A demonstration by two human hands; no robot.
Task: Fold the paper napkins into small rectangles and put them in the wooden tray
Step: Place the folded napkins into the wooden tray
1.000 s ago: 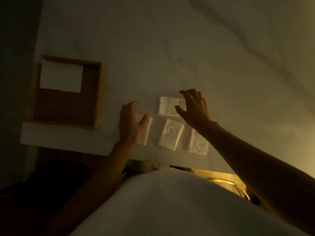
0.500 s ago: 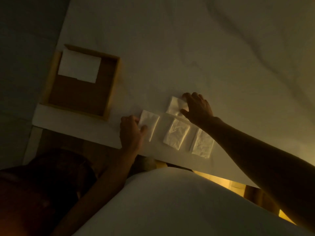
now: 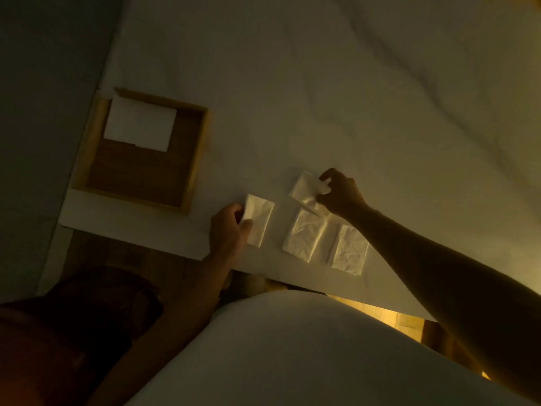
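Note:
Several small folded white napkins lie near the front edge of the white table [image 3: 322,83]. My left hand [image 3: 228,230] pinches the leftmost folded napkin [image 3: 260,221] by its left edge. My right hand [image 3: 339,191] is closed on the far napkin [image 3: 303,189], lifting its right edge off the table. Two more folded napkins lie flat, the middle napkin [image 3: 304,234] and the right napkin [image 3: 349,249]. The wooden tray [image 3: 196,159] sits at the left with one white folded napkin [image 3: 140,127] in its far part.
The table's left edge runs just beside the tray, with a grey floor beyond it. The front edge lies close under the napkins. My white-clad body fills the bottom of the view. A dark round seat sits at the lower left.
Both hands went from hovering open over the napkins to gripping them. The left hand took the leftmost napkin's edge and the right hand closed on the far napkin and raised its edge.

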